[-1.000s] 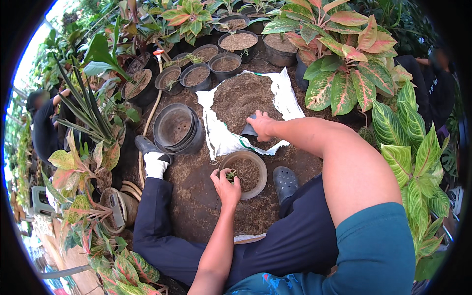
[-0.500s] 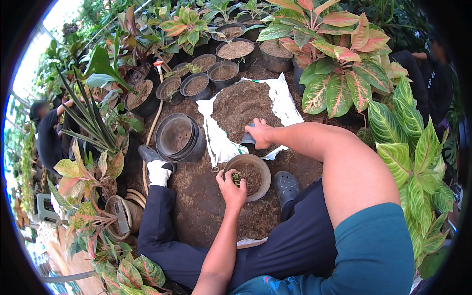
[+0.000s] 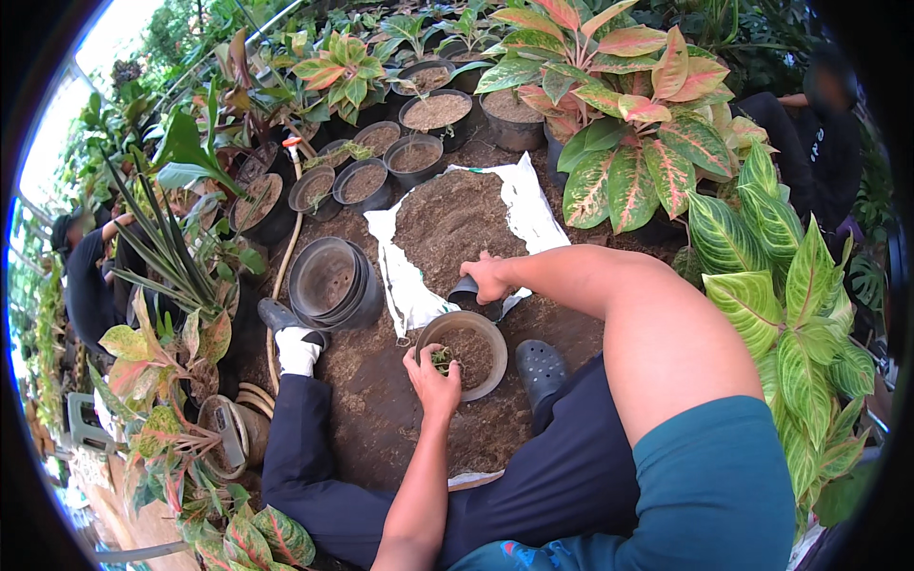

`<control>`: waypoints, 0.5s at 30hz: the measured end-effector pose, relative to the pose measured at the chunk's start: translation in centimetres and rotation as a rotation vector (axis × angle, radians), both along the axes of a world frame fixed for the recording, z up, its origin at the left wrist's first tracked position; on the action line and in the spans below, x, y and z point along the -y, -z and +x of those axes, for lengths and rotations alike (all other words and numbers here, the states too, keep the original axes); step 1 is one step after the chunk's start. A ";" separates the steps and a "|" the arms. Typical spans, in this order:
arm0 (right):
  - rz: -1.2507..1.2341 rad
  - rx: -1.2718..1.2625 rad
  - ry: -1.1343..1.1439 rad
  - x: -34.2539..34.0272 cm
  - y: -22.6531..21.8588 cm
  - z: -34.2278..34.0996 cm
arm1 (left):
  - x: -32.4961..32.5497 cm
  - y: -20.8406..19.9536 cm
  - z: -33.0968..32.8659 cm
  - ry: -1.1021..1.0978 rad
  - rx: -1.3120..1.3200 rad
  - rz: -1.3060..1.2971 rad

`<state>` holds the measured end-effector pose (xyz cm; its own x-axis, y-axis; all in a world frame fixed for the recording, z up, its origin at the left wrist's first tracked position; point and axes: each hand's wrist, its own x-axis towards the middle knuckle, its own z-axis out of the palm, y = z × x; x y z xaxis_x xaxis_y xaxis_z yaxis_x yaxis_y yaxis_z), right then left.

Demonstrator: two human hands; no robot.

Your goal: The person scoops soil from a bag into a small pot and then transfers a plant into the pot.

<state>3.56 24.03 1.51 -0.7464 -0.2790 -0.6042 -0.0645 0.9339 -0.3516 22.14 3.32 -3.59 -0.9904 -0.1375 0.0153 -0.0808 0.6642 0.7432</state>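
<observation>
A round tan pot [image 3: 491,335] half full of soil sits on the ground between my legs. My left hand [image 3: 431,378] is over its near rim, pinching a small green seedling [image 3: 442,359] upright in the soil. My right hand [image 3: 487,279] grips a small dark scoop cup [image 3: 464,292] at the near edge of a heap of brown soil [image 3: 455,228], which lies on a white sack [image 3: 531,209] spread flat just beyond the pot.
A stack of black empty pots [image 3: 333,283] lies left of the sack. Several soil-filled black pots [image 3: 390,157] stand behind. Large variegated plants [image 3: 647,143] crowd the right, spiky plants [image 3: 162,247] the left. Other people [image 3: 86,276] work at the far left and the far right.
My right hand with the scoop has drawn back from the soil heap toward the tan pot. My left hand stays on the seedling.
</observation>
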 end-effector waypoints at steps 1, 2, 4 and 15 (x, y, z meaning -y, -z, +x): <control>-0.034 0.026 0.055 -0.4 -0.3 0.1 | -0.1 0.0 0.0 0.000 0.000 0.004; -0.042 0.058 0.102 -0.6 -0.8 0.2 | 0.0 0.2 0.0 0.005 -0.007 -0.003; -0.058 0.124 0.196 -0.7 -1.6 0.5 | 0.2 0.6 0.1 0.013 -0.021 -0.018; -0.173 0.097 0.391 -1.7 -3.1 -1.0 | 0.7 1.3 0.3 -0.010 -0.056 -0.016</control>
